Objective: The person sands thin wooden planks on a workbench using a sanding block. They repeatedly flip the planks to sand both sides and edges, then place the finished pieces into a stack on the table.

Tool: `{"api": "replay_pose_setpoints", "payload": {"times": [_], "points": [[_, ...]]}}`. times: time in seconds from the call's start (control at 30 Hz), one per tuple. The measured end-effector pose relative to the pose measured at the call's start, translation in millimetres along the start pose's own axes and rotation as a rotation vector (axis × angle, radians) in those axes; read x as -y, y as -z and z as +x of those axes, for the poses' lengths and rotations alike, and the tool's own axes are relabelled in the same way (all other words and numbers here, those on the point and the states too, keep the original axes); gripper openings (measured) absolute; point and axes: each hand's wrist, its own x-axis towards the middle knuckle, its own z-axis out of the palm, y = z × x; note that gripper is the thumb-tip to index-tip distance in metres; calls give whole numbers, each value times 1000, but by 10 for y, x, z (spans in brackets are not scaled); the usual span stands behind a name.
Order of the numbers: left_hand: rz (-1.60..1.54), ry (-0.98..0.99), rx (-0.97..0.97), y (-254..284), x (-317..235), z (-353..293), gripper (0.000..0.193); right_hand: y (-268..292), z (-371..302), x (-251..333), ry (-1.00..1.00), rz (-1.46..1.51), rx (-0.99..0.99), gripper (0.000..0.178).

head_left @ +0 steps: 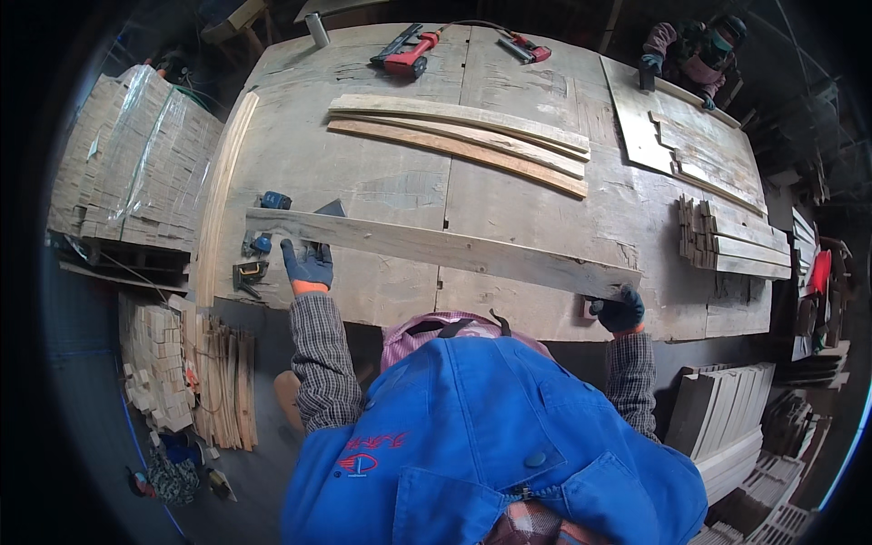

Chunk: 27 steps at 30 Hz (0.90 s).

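Note:
A long, flat wooden board (445, 247) runs across the near part of the worktable in front of me, its right end nearer to me. My left hand (310, 265), in a dark blue glove with an orange cuff, grips the near edge close to the left end. Part of its fingers is hidden at the board. At the other end, my right hand (619, 311), gloved alike, is closed around the corner. Close to my left hand lie small blue tools (262, 243) and a black and yellow tape measure (249, 274).
Several wooden strips (459, 141) lie mid-table. Beyond them are a red nail gun (404, 56) and another red tool (527, 49). A co-worker (699, 59) stands at the far right corner by a panel (627, 118). Stacked slats (740, 241) sit right; a wrapped wood pile (136, 159) stands left.

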Motion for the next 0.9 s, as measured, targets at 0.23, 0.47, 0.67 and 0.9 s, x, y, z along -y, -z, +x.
{"api": "replay_pose_setpoints", "payload": {"times": [0.23, 0.47, 0.67, 0.9], "points": [[179, 50, -7, 499, -135, -94, 39, 659, 72, -316, -10, 277, -454, 40], [177, -41, -139, 362, 260, -522, 34, 694, 892, -741, 240, 570, -523, 38], [213, 30, -25, 436, 900, -826, 24, 305, 1484, -1403, -178, 269, -504, 44], [284, 389, 130, 503, 1147, -1005, 28, -200, 1667, -1777, -364, 233, -451, 45]]}}
